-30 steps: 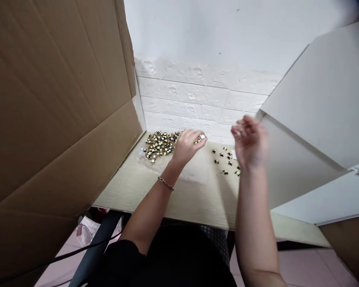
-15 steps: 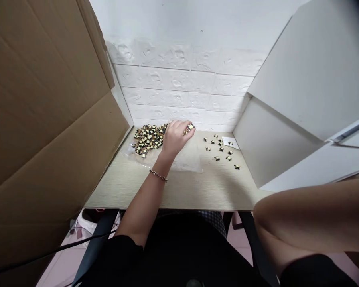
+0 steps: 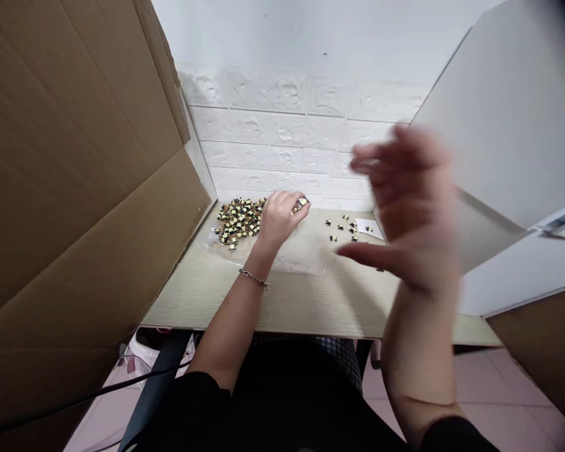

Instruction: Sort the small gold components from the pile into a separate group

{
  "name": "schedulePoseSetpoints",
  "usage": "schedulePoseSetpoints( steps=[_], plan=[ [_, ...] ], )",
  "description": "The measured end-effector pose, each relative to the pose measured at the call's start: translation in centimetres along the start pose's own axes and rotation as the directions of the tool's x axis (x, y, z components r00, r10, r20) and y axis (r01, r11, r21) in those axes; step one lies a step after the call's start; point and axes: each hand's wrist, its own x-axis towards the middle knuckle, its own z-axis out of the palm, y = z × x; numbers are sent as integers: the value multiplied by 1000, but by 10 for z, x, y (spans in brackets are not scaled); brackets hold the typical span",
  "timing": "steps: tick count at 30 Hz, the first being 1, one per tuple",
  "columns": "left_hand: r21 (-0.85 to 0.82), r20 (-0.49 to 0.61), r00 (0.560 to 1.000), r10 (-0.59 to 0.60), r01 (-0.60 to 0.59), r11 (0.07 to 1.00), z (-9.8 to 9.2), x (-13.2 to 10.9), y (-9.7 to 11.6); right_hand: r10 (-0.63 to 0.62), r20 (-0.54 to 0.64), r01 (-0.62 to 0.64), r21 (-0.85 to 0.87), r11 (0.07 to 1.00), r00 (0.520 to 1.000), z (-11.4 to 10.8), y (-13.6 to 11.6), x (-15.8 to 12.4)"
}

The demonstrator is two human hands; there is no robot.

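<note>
A heap of miniature transformers (image 3: 239, 221) with yellow windings and black cores lies on a clear plastic bag (image 3: 292, 260) on a pale wood tabletop (image 3: 273, 307). My left hand (image 3: 280, 220) rests at the heap's right edge, its fingertips pinching a few of these parts. My right hand (image 3: 405, 207) is raised, motion-blurred, fingers apart, and holds nothing I can see. It hovers in front of several scattered transformers (image 3: 343, 227), partly hiding them. A small white paper slip (image 3: 370, 228) lies beside them.
Brown cardboard (image 3: 75, 188) walls off the table's left side, and a white board (image 3: 503, 119) stands at the right. Behind the table is a white brick-pattern wall (image 3: 273, 135). A black cable (image 3: 122, 383) runs below the table's front edge, above a pink tile floor (image 3: 499, 389).
My right hand has come back up over the scattered parts after its forearm lay across the lower right. My left hand stays at the heap's edge.
</note>
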Motion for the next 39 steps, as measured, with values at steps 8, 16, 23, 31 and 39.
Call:
schedulePoseSetpoints(
  steps=[8, 16, 23, 31, 39],
  plan=[
    [-57, -25, 997, -78, 76, 995, -2, 1, -3, 142, 99, -145, 21, 989, 985, 56, 101, 18],
    [-289, 76, 979, -190, 204, 936, -3, 5, -1, 401, -12, -351, 462, 815, 916, 75, 106, 40],
    [-349, 198, 959, -200, 260, 901, -4, 5, 2, 501, 101, -450, 614, 648, 860, 78, 127, 28],
    [-463, 313, 931, -185, 320, 827, -16, 10, 10, 469, 87, -396, 681, 616, 879, 65, 109, 29],
    [-467, 305, 931, -201, 330, 820, -17, 11, 11, 476, 93, -389, 720, 575, 875, 63, 110, 27]
  ],
)
